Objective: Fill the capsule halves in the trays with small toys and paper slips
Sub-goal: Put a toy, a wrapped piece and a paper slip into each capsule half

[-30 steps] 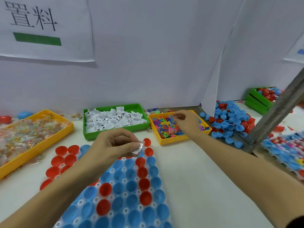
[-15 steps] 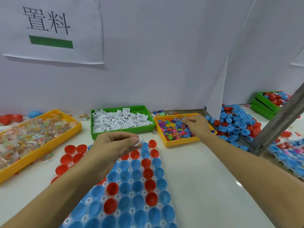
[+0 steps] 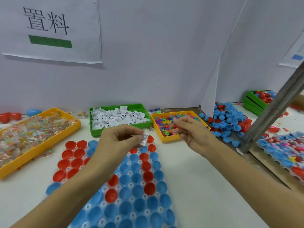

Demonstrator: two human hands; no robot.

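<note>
A clear tray (image 3: 105,189) of blue and red capsule halves lies in front of me. Over its far end my left hand (image 3: 120,139) pinches a folded paper slip (image 3: 145,139). My right hand (image 3: 191,132) hovers at the near edge of the small yellow bin (image 3: 171,139) of colourful small toys (image 3: 164,125), fingers curled round a small orange-red toy. Behind my left hand, the green bin (image 3: 121,130) holds several paper slips.
A long yellow bin (image 3: 41,147) of wrapped items sits at left. Loose blue and red capsule halves (image 3: 230,119) pile at right beside a grey metal bar (image 3: 276,109). A second filled tray (image 3: 283,152) and green bins (image 3: 255,102) lie far right. White partition behind.
My right hand has lifted out of the small yellow bin and drawn back toward me with a toy. My left hand keeps pinching the slip over the tray's far end.
</note>
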